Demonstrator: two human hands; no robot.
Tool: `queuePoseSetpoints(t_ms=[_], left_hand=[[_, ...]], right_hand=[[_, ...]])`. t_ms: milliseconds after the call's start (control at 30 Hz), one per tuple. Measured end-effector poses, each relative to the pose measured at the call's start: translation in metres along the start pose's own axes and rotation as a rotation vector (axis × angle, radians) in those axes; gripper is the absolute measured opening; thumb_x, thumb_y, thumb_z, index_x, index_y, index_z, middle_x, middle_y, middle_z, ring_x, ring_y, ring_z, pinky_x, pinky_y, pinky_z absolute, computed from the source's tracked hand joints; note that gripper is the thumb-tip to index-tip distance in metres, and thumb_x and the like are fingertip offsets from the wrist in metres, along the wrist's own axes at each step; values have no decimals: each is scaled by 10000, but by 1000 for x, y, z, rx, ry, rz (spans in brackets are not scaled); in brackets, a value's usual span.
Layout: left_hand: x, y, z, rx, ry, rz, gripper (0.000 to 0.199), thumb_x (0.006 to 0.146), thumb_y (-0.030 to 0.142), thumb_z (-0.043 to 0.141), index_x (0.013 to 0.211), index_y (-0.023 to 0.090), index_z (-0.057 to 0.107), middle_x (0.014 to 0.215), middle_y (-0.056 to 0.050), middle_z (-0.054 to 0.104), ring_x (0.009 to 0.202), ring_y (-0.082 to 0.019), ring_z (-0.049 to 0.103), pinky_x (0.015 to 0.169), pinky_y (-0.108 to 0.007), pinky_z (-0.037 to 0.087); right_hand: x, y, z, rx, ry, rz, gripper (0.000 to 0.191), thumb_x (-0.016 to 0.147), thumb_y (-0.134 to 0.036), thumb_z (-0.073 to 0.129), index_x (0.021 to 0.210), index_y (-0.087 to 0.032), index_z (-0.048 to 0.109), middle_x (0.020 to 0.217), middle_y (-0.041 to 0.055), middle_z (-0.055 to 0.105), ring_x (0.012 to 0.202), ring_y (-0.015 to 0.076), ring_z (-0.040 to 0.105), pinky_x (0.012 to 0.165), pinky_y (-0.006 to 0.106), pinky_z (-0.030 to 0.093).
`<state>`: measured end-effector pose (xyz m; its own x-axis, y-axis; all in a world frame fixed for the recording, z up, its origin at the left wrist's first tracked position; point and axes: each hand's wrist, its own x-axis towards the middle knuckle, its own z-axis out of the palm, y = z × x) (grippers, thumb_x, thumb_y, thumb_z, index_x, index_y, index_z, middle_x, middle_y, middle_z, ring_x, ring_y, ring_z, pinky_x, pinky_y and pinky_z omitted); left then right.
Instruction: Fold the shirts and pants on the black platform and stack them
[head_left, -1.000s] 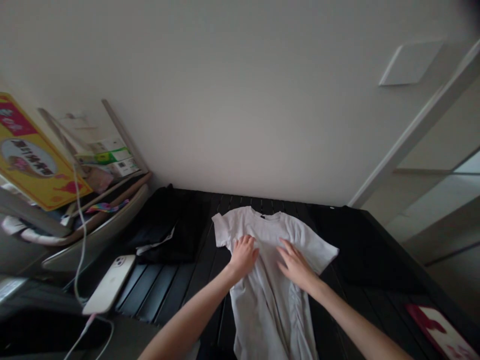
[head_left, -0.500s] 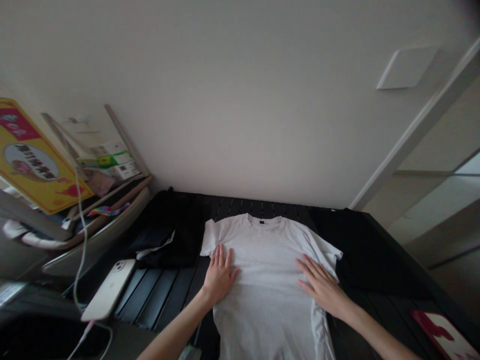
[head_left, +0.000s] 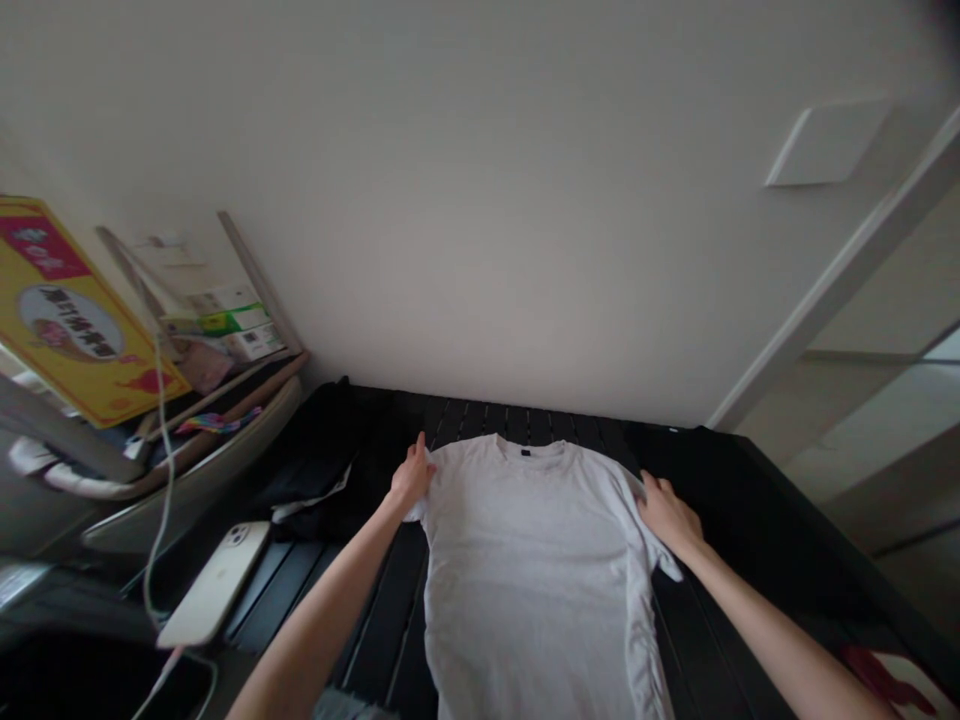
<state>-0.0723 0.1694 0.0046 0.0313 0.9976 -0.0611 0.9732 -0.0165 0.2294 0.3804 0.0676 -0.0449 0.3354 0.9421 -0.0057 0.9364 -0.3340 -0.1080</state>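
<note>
1. White smartphone [head_left: 214, 585]: lying flat on the slatted black desk [head_left: 367, 610], near its left edge.
2. Black garment [head_left: 322, 470]: folded, just left of the white T-shirt [head_left: 532, 570].
3. Left hand [head_left: 411, 478]: grip closed on the near sleeve.
4. The white T-shirt: spread flat mid-desk, collar pointing away from the person.
5. Right hand [head_left: 667, 517]: grip closed on the opposite sleeve edge.
</note>
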Motion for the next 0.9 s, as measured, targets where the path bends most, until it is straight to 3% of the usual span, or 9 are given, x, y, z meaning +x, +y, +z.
queuePoseSetpoints(t_ms=[133, 200, 267, 433, 567, 633, 700, 800, 900], left_hand=[[18, 2, 7, -12, -69, 34, 521, 862, 214, 499, 1372, 169, 403, 1286, -147, 555, 1036, -249, 621, 829, -299, 455], [24, 3, 7, -19, -84, 33, 363, 841, 173, 511, 1203, 170, 540, 1134, -116, 639, 1006, -250, 627, 808, -297, 457], [31, 4, 3, -31, -55, 20, 251, 851, 157, 488, 1084, 170, 578, 1050, -106, 660, 970, -250, 635, 785, -299, 457], [50, 14, -18, -65, 145, -23, 326, 942, 173, 322, 1229, 151, 473, 1216, -155, 571, 1068, -246, 588, 856, -330, 442], [51, 29, -20, -81, 263, -31, 603, 936, 253, 394, 1466, 106, 146, 1452, -234, 333, 1236, -283, 478, 969, -369, 398], [45, 33, -11, -30, 302, -44, 735, 910, 316, 466, 1497, 123, 69, 1532, -240, 170, 1338, -355, 345, 1035, -442, 339], [37, 31, 2, 56, 272, -48, 717, 903, 354, 473, 1502, 148, 136, 1561, -210, 107, 1398, -402, 201, 1078, -503, 266], [25, 22, 24, 126, 137, -17, 574, 913, 398, 439, 1437, 181, 358, 1559, -160, 194, 1432, -382, 99, 1112, -525, 193], [15, 11, 40, 117, 78, -5, 529, 910, 450, 430, 1390, 229, 444, 1524, -135, 305, 1439, -362, 89, 1116, -569, 137]], right_hand=[[15, -10, 3, 18, -48, -33, 384, 907, -206, 342, 1196, -133, 582, 1094, 181, 615, 825, 243, 679, 668, 338, 470], [24, -12, -3, 25, -56, -51, 314, 883, -170, 373, 1020, -147, 654, 991, 150, 648, 802, 242, 676, 653, 329, 463], [34, -11, -14, 23, -17, -38, 294, 869, -145, 374, 946, -142, 659, 968, 150, 647, 788, 255, 671, 650, 341, 462], [64, -11, -57, 35, 234, 96, 399, 936, -216, 253, 1138, -95, 575, 1111, 217, 571, 896, 310, 640, 720, 410, 472], [64, -26, -68, 44, 416, 132, 519, 944, -329, 313, 1365, -34, 388, 1253, 293, 466, 1113, 381, 535, 851, 471, 451], [49, -39, -57, 40, 510, 31, 591, 931, -362, 370, 1412, -23, 328, 1359, 303, 384, 1266, 413, 398, 956, 508, 399], [28, -52, -36, 37, 544, -162, 582, 930, -365, 374, 1417, -46, 355, 1454, 259, 313, 1363, 392, 269, 1039, 513, 337], [-5, -63, 5, 17, 387, -455, 542, 936, -420, 361, 1384, -130, 458, 1511, 158, 307, 1412, 342, 195, 1094, 510, 284], [-24, -60, 40, -5, 173, -544, 557, 937, -508, 337, 1403, -225, 452, 1512, 91, 347, 1407, 317, 237, 1083, 511, 309]])
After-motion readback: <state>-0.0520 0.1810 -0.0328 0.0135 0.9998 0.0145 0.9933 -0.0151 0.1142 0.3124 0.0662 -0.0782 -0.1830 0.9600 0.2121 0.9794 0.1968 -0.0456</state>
